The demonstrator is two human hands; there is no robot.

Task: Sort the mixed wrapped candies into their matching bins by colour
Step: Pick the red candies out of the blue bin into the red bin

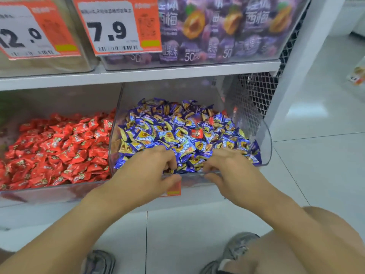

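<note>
One red candy (197, 133) lies on top of the blue candies (177, 135) in the right bin (265, 147). Your left hand (154, 167) and right hand (227, 165) both dig in with curled fingers at the front; what they hold, I cannot tell. Stirring may bury that candy.
</note>
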